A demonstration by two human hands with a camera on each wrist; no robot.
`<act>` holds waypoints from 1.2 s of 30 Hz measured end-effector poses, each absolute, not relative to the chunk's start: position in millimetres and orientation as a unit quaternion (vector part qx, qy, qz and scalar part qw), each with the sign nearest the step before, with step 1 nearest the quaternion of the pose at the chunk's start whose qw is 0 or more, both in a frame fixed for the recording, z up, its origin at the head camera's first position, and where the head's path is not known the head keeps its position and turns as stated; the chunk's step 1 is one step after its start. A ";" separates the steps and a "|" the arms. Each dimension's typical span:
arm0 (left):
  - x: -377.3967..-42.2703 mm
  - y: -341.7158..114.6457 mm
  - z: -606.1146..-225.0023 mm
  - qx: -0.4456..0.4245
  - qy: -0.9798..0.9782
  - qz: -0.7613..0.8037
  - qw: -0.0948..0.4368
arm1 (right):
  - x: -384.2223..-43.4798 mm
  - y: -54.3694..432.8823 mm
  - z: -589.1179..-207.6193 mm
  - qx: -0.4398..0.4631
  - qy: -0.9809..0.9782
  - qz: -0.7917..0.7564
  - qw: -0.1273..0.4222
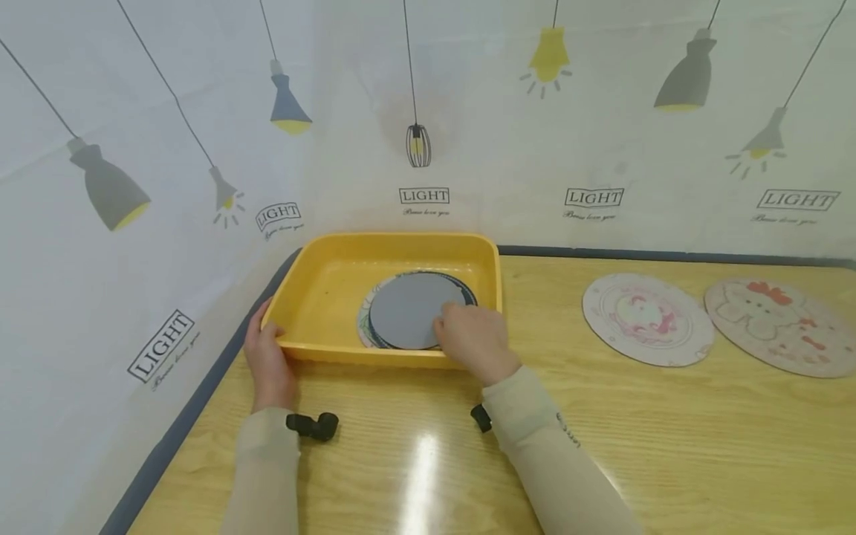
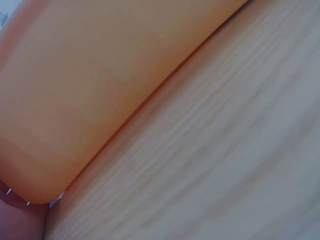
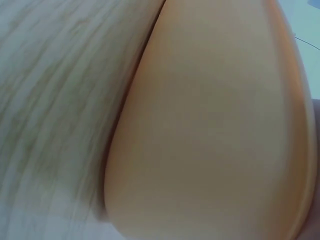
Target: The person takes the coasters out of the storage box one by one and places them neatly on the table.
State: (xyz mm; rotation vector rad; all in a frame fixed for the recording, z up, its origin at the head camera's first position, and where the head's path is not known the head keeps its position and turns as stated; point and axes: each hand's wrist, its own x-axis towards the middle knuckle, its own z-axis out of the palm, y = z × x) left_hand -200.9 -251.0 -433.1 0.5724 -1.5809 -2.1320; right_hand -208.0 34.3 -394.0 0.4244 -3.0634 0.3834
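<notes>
One hand (image 1: 270,371) (left) grips yellow tray (image 1: 324,301); right hand (image 1: 478,338), curled, holds grey disc (image 1: 409,308).

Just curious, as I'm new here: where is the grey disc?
In the head view, the grey disc is in the yellow tray, right of centre, by the right hand.

Table (image 1: 669,446): light wood grain, glossy, bright glare streak (image 1: 420,483) at tray's 6 o'clock. Dark strip (image 1: 602,254) borders it at 12 and 9 o'clock. Yellow tray (image 1: 321,297) sits flat near the 11 o'clock corner. White disc (image 1: 645,319) lies at tray's 3 o'clock, apart. Pink disc (image 1: 782,327) at white disc's 3 o'clock, edges about meeting.
</notes>
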 end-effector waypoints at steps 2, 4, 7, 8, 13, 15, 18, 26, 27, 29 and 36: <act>-200.7 -251.0 -432.6 0.205 -0.569 -0.768 0.210 | -208.4 34.4 -393.2 0.145 -0.981 0.128 0.009; -200.5 -251.3 -432.4 0.206 -0.572 -0.766 0.210 | -208.7 34.4 -392.4 0.149 -0.979 0.136 0.002; -200.5 -251.9 -432.6 0.206 -0.573 -0.764 0.212 | -209.2 34.7 -391.2 0.150 -0.977 0.150 -0.011; -200.7 -252.0 -432.7 0.205 -0.573 -0.764 0.214 | -209.5 34.7 -390.9 0.149 -0.977 0.154 -0.015; -201.4 -251.6 -433.1 0.200 -0.571 -0.766 0.217 | -209.9 34.2 -391.3 0.143 -0.978 0.148 -0.029; -200.9 -251.2 -433.0 0.200 -0.572 -0.766 0.214 | -210.3 33.4 -392.8 0.143 -0.980 0.133 -0.037; -200.7 -250.6 -433.1 0.200 -0.574 -0.766 0.209 | -209.9 33.0 -393.6 0.155 -0.980 0.116 -0.047; -200.8 -249.5 -433.5 0.196 -0.587 -0.758 0.204 | -205.0 35.4 -388.3 0.194 -0.968 0.139 -0.079; -200.7 -249.4 -433.6 0.195 -0.591 -0.755 0.205 | -204.8 35.5 -387.4 0.194 -0.967 0.142 -0.087; -200.6 -249.1 -433.7 0.193 -0.595 -0.752 0.207 | -205.0 35.5 -386.3 0.189 -0.966 0.150 -0.097; -200.7 -248.7 -433.4 0.189 -0.586 -0.758 0.216 | -209.4 34.9 -388.7 0.187 -0.959 0.194 -0.088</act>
